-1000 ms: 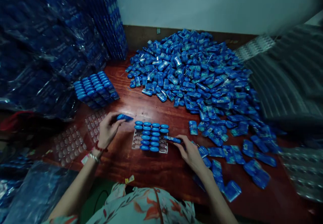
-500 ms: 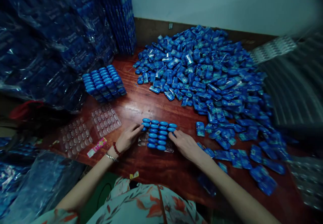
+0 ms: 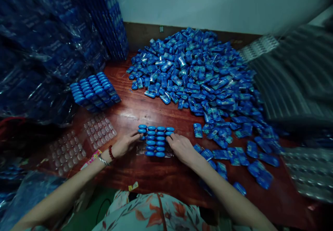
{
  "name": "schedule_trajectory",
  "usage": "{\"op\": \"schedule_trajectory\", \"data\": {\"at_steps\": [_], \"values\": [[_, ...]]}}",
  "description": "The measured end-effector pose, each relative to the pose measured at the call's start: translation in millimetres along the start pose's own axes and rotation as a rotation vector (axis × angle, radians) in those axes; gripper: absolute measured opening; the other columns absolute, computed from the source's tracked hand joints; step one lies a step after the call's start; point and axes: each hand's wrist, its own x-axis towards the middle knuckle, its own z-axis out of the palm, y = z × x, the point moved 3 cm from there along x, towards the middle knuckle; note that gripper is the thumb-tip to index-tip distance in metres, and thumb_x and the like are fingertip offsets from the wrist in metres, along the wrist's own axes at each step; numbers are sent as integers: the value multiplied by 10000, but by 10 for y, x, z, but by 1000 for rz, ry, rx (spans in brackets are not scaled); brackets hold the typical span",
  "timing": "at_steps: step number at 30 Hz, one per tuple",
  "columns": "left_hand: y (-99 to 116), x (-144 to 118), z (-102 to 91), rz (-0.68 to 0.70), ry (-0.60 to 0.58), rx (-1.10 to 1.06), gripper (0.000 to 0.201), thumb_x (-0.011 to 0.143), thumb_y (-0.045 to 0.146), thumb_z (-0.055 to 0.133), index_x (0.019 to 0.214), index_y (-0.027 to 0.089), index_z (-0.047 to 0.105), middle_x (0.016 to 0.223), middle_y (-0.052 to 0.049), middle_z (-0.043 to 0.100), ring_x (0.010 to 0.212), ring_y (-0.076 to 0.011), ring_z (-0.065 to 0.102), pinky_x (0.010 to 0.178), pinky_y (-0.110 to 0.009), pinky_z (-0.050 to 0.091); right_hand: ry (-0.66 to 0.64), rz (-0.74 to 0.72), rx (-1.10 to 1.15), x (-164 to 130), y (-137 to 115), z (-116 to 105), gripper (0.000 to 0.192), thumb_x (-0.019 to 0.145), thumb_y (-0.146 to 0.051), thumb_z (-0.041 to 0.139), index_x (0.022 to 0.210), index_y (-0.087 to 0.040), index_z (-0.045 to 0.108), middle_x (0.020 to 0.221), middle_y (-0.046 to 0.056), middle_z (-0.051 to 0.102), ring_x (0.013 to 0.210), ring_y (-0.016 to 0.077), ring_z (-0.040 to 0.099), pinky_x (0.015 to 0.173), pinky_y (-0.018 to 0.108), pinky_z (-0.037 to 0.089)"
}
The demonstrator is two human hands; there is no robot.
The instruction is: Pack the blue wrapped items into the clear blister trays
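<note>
A clear plastic blister tray (image 3: 142,151) lies on the wooden table in front of me, with blue oval-ended packets (image 3: 156,138) standing in its pockets. The two middle columns reach down to the near edge; the outer columns hold packets only at the far end. My left hand (image 3: 126,145) pinches at the left column, its fingertips on a small blue packet (image 3: 143,137). On the other side, my right hand (image 3: 180,148) has its bent fingers against the right column. Whatever those fingertips hold is mostly hidden behind them.
A big heap of blue packets (image 3: 192,71) spreads across the back and right. Filled trays stand in a block (image 3: 93,90) at left, near two bare clear trays (image 3: 100,130). Wrapped blue stacks (image 3: 52,50) rise behind. More clear trays (image 3: 309,172) lie at right.
The whole scene has shifted left as my head turned. Both hands stay at the tray's sides; my left fingers have moved slightly nearer along the left column.
</note>
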Motion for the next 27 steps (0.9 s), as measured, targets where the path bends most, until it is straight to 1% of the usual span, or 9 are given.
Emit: {"op": "schedule_trajectory", "data": {"at_steps": [6, 9, 11, 14, 17, 19, 22, 24, 27], "values": [[160, -54, 111, -5, 53, 341, 335, 890, 131, 361, 1175, 163, 533, 1023, -138, 589, 841, -205, 553, 697, -321, 488, 5, 31, -56, 29, -56, -11, 222, 867, -74, 412, 992, -142, 581, 964, 123, 618, 883, 232, 594, 717, 325, 454], [268, -40, 18, 12, 92, 490, 311, 884, 174, 401, 1147, 168, 567, 1019, -151, 579, 844, -233, 523, 686, -358, 461, 80, 79, -61, -48, -60, 31, 255, 886, -143, 435, 1105, -173, 563, 985, 109, 626, 832, 223, 612, 678, 319, 455], [301, 70, -123, 14, 153, 459, 284, 888, 213, 432, 1128, 184, 581, 1007, -132, 570, 842, -218, 515, 690, -337, 449, 183, 116, -22, -163, 13, 87, 313, 907, -218, 435, 1209, -207, 518, 964, 85, 638, 774, 197, 621, 652, 294, 447], [221, 508, -304, -50, 206, 288, 234, 914, 234, 411, 1029, 175, 606, 907, -83, 566, 810, -170, 523, 711, -284, 444, 387, 271, 110, -363, 329, 185, 328, 933, -280, 390, 1235, -232, 510, 941, 58, 650, 766, 160, 627, 646, 250, 435], [-31, 1251, -245, -159, 78, 242, 298, 944, 280, 340, 909, 150, 606, 848, -68, 569, 786, -155, 552, 709, -263, 442, 502, 548, 183, -474, 828, 274, 312, 937, -325, 365, 1150, -209, 561, 995, 74, 643, 826, 179, 631, 642, 255, 434], [-243, 1770, -87, -231, -56, 371, 282, 936, 300, 367, 1054, 137, 564, 995, -106, 565, 855, -179, 568, 740, -286, 445, 458, 675, 163, -463, 1120, 315, 338, 919, -378, 395, 1157, -188, 542, 1039, 101, 621, 820, 206, 634, 600, 274, 427], [-469, 2339, 213, -220, -228, 483, 471, 795, 306, 626, 1209, 145, 467, 1194, -157, 488, 983, -256, 552, 748, -318, 452, 283, 682, 134, -375, 1326, 347, 371, 879, -394, 471, 1190, -193, 492, 1103, 119, 571, 754, 209, 638, 541, 278, 401], [-532, 2502, 375, -194, -276, 481, 586, 713, 249, 708, 1225, 144, 444, 1205, -167, 479, 986, -277, 555, 727, -319, 457, 183, 646, 150, -320, 1306, 361, 342, 858, -357, 510, 1154, -188, 488, 1080, 112, 566, 752, 210, 636, 545, 275, 398], [-543, 2453, 503, -152, -324, 474, 382, 805, 193, 572, 1163, 98, 477, 1109, -177, 525, 949, -265, 571, 733, -332, 459, 121, 568, 247, -263, 1160, 390, 301, 826, -300, 556, 1080, -158, 477, 1005, 98, 588, 841, 220, 626, 624, 274, 420]]}}
